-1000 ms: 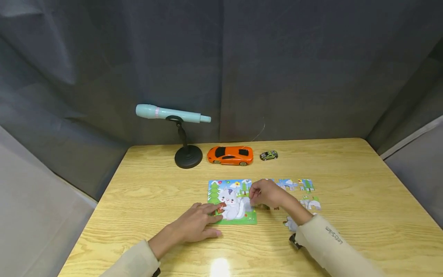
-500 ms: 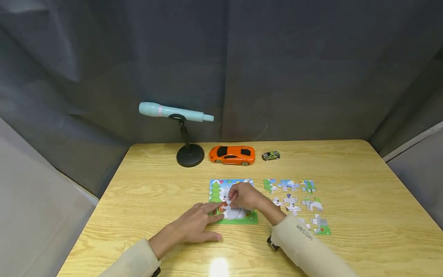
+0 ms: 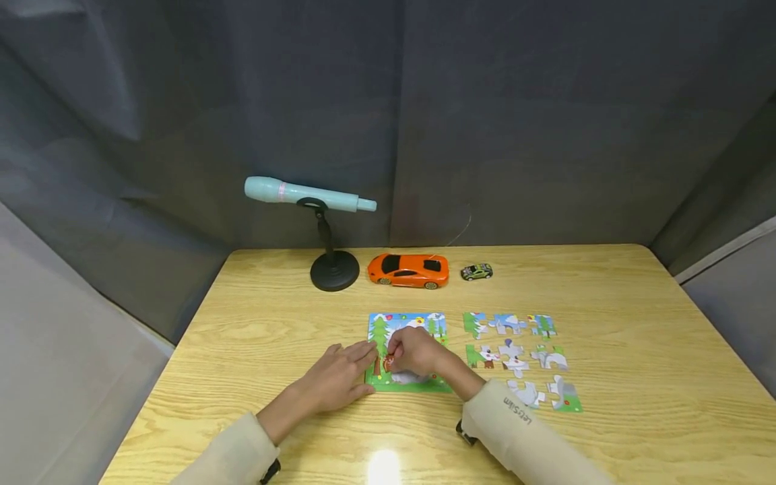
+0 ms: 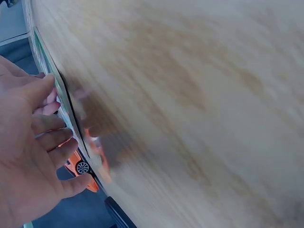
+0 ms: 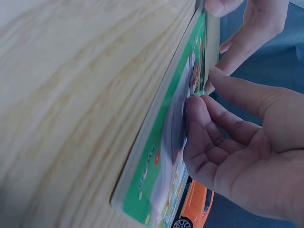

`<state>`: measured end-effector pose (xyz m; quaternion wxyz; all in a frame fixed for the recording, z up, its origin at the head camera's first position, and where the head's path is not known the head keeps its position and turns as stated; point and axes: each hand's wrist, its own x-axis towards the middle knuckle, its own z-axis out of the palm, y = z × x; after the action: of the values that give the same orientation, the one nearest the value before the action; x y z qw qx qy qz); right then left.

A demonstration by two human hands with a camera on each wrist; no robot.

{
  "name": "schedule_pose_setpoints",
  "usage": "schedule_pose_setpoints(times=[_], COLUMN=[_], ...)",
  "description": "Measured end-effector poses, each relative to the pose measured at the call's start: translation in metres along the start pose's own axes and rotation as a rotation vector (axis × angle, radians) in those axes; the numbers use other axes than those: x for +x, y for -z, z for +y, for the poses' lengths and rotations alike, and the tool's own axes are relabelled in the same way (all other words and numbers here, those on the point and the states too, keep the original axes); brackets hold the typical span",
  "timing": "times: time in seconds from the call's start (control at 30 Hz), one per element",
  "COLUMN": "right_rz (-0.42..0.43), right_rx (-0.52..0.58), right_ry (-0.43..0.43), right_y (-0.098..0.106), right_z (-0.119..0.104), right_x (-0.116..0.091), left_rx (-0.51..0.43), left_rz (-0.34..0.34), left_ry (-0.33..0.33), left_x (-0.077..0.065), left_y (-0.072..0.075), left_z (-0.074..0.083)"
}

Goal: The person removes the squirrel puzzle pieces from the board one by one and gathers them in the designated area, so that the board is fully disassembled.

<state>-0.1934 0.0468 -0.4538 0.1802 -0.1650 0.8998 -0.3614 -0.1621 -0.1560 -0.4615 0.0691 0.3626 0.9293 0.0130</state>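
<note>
A puzzle board [image 3: 405, 386] with a squirrel picture lies on the table. My right hand [image 3: 417, 351] is over its middle, fingers curled and thumb near the index finger. In the right wrist view its fingertips [image 5: 197, 105] are right at the board's surface, around a puzzle piece [image 5: 194, 78] with a red-brown patch, mostly hidden by the hand. My left hand [image 3: 339, 377] lies flat with its fingers stretched, fingertips at the board's left edge. To the right of the board are loose puzzle pieces [image 3: 515, 358] in rough rows.
An orange toy car [image 3: 407, 271] and a small green toy car [image 3: 476, 271] stand behind the board. Left of them, a light-blue toy microphone [image 3: 309, 195] rests on a black stand [image 3: 335, 271]. A dark curtain [image 3: 515, 121] hangs behind the wooden table [image 3: 273, 323].
My right hand has moved left from the board's right edge to its middle, uncovering the loose pieces. My left hand has drawn back a little to the left, off the picture's lower left.
</note>
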Motion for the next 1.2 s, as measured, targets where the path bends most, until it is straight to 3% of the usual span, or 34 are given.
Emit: schedule_pose_setpoints(times=[0.7, 1.0, 1.2], right_rz=[-0.007, -0.028, -0.041], right_rx=[0.005, 0.149, 0.182], right_ry=[0.034, 0.047, 0.078], right_y=[-0.003, 0.005, 0.021], right_z=[-0.003, 0.005, 0.020], right_x=[0.001, 0.000, -0.010], left_rx=[0.019, 0.030, 0.022], left_rz=[0.017, 0.024, 0.025], left_ry=[0.015, 0.016, 0.019], left_x=[0.001, 0.001, 0.000], left_y=[-0.005, -0.005, -0.004], left_z=[-0.002, -0.002, -0.001])
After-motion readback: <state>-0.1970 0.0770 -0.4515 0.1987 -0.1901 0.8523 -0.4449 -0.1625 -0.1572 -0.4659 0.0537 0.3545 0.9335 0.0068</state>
